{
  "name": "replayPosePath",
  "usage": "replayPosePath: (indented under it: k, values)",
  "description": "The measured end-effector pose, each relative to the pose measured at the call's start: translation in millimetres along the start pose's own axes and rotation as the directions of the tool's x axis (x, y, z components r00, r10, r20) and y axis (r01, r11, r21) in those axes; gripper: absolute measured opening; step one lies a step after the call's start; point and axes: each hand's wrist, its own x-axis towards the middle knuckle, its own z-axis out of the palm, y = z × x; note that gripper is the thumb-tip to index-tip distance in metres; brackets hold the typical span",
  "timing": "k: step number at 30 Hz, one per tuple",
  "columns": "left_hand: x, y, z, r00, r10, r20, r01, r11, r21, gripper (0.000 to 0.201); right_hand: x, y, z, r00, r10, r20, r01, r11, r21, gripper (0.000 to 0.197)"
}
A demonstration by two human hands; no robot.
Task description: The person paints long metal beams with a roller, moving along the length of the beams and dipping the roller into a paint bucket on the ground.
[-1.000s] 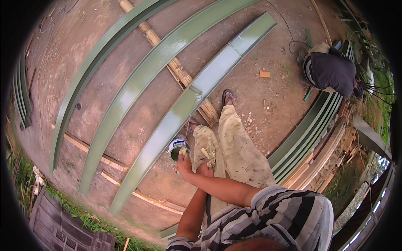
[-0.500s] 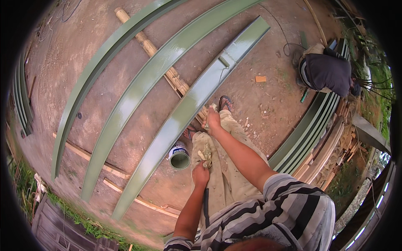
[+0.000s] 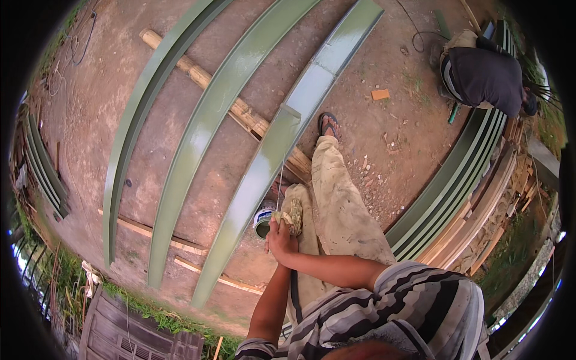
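My right hand (image 3: pixel 279 239) is closed round the grip of a paint roller, its thumb near the top. A long thin rod runs from it to the green roller head (image 3: pixel 290 111), which lies on the nearest green curved steel beam (image 3: pixel 249 180). My left hand (image 3: pixel 284 257) is underneath, crossed by the right wrist, with its fingers hidden. A crumpled yellowish cloth or worn patch (image 3: pixel 293 217) shows beside the hands, against my trouser knee. Just left of them a paint bucket (image 3: pixel 263 219) stands on the ground, partly covered by the hands. The beam has a wet sheen.
Two more green beams (image 3: pixel 201 129) (image 3: pixel 129 135) lie alongside, over a bamboo pole (image 3: pixel 195 73) and wooden battens (image 3: pixel 144 229). Stacked green beams (image 3: pixel 447 183) stand at right, where a person (image 3: pixel 483 78) bends over. An orange block (image 3: pixel 380 95) lies on the dirt.
My right hand has come back toward me and left, now overlapping my left hand. The roller head has slid along the beam toward me. The view has shifted slightly.
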Motion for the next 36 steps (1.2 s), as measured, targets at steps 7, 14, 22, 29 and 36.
replayPosePath:
  k: [7, 14, 22, 29, 36]
  values:
    - [-1, 27, 48, 0.883, -0.132, 0.450, 0.187, 0.979, -0.080, 0.039, 81, -142, -2, 0.996, -0.031, -0.086, 0.027, 0.999, -0.039, 0.042]
    - [15, 68, 59, 0.859, -0.213, 0.465, 0.215, 0.975, 0.050, 0.034, 132, -237, -43, 0.998, 0.055, -0.040, -0.054, 0.998, 0.011, 0.041]
    - [29, 95, 50, 0.874, -0.281, 0.396, 0.269, 0.959, 0.085, 0.034, 6, -169, -27, 0.985, 0.172, 0.015, -0.166, 0.970, -0.176, 0.047]
    - [34, 102, 57, 0.800, -0.296, 0.522, 0.243, 0.955, 0.169, 0.046, 170, -324, -45, 0.995, 0.024, -0.094, -0.020, 0.999, 0.045, 0.042]
    - [37, 115, 48, 0.818, -0.293, 0.496, 0.253, 0.956, 0.146, 0.043, 321, -513, -129, 0.981, -0.137, -0.139, 0.151, 0.984, 0.094, 0.041]
